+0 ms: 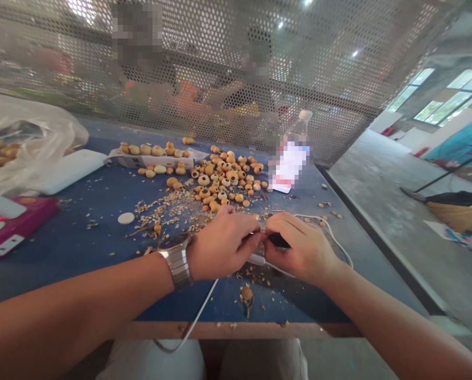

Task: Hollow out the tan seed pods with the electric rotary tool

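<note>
My left hand (226, 240), with a watch (176, 258) on its wrist, is closed in a pinch. What its fingertips hold is hidden. Against it, my right hand (305, 245) is curled around a dark, handle-like object (277, 240), whose far end I cannot make out. Both sets of fingertips meet low over the blue table. Under them passes a white cable (204, 306) with a small white block (255, 259) on it. Just beyond lies a heap of small tan gourds (232, 176), several with round holes cut in them. Pale seeds (162, 208) and bits are strewn around.
A cardboard strip (152, 161) carries a row of gourds. At left are a plastic bag (57, 124) of gourds and a magenta power strip (41, 206). A phone (289, 166) leans on a clear bottle (301, 126). A perforated metal screen (220, 63) stands behind; people are beyond it.
</note>
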### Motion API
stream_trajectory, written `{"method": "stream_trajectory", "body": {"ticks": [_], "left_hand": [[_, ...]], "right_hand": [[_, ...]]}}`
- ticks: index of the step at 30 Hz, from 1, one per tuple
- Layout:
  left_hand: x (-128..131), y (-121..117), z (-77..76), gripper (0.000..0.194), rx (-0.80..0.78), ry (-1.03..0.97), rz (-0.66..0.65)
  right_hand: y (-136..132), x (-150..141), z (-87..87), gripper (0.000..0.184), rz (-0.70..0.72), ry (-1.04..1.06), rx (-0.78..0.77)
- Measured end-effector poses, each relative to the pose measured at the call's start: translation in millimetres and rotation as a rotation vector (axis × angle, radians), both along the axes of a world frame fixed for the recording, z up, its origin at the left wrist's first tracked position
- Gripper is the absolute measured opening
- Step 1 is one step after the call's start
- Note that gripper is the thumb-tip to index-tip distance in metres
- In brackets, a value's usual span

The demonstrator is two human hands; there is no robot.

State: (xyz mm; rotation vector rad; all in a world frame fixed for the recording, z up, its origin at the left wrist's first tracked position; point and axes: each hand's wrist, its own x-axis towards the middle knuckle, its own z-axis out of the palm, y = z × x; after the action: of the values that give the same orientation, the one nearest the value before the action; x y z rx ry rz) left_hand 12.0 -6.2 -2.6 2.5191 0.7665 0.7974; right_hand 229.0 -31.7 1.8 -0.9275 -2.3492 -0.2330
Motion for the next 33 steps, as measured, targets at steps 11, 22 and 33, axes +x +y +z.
{"method": "stream_trajectory", "body": {"ticks": [11,22,33], "left_hand": [[-5.6,12.0,4.3,0.042,-0.125,-0.217,0.154],[-7.0,25.9,2.1,0.038,-0.274,-0.578,0.186],[-3.9,9.0,7.1,0.028,-0.056,-0.154,-0.085]], "right_hand": [[8.4,5.2,9.2,0.038,-0.183,-0.078,-0.062],[-2.8,13.7,19.2,0.016,0.056,0.288,0.059],[11.4,14.5,-2.4,0.030,0.321,0.757,-0.820]]}}
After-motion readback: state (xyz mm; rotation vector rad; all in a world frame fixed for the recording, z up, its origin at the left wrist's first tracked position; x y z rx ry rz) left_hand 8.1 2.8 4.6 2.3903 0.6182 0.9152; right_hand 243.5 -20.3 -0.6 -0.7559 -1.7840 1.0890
